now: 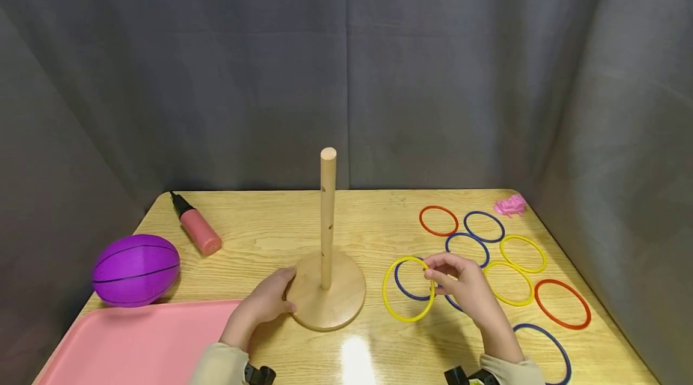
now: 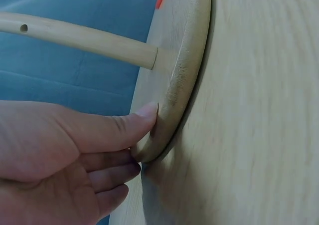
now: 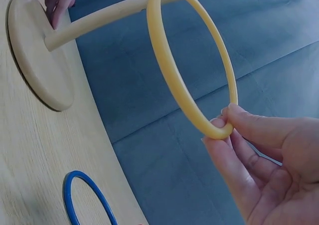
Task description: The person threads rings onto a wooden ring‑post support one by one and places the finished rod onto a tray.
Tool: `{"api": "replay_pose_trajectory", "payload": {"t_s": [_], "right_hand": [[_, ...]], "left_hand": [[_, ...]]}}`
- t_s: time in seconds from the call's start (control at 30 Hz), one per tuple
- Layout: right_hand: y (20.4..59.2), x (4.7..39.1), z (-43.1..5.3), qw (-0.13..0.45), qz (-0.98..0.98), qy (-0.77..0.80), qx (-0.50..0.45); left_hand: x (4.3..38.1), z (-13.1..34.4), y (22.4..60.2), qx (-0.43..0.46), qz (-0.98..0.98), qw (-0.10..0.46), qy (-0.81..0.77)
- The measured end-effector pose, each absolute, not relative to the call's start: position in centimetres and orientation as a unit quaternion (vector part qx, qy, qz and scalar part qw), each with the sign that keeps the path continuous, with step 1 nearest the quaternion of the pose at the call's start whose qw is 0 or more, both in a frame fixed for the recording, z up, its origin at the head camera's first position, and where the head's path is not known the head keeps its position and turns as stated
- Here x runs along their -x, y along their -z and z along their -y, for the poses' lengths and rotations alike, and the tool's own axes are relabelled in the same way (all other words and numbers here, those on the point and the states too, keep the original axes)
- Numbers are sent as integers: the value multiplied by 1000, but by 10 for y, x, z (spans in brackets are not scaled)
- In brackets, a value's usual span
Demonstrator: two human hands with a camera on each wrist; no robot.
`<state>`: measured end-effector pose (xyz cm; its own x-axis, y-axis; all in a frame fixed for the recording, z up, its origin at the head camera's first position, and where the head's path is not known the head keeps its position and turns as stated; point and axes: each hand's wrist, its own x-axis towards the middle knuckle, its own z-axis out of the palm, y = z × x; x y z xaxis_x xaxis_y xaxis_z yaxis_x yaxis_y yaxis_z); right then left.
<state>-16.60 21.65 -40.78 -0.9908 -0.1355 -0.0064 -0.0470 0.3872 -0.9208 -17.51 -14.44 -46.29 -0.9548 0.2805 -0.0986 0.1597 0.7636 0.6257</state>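
Note:
A wooden peg stand point(image 1: 327, 216) rises upright from a round base on the table. My left hand point(image 1: 265, 298) holds the base's left edge; in the left wrist view the thumb point(image 2: 142, 116) lies on the rim, with the other fingers beside and behind it. To the right of the stand, my right hand point(image 1: 462, 289) pinches a yellow ring point(image 3: 172, 78) between thumb and fingertips. The ring is held up off the table, apart from the peg. Beneath it lies a blue ring point(image 1: 397, 280), partly covered by the yellow ring and right hand.
Several red, blue and yellow rings lie at the right, among them a red ring point(image 1: 589, 311). A small pink object point(image 1: 511, 205) sits at the back right corner. At the left are a purple ball point(image 1: 135, 271), a red hand pump point(image 1: 200, 231) and a pink tray point(image 1: 146, 343).

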Motion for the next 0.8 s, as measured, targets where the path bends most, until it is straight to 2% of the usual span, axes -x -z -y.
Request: {"api": "replay_pose_trajectory", "payload": {"t_s": [0.8], "right_hand": [[398,173,-200,29,-817,569,87]], "left_hand": [[146,122,475,-92,-920,52,-377]]}}
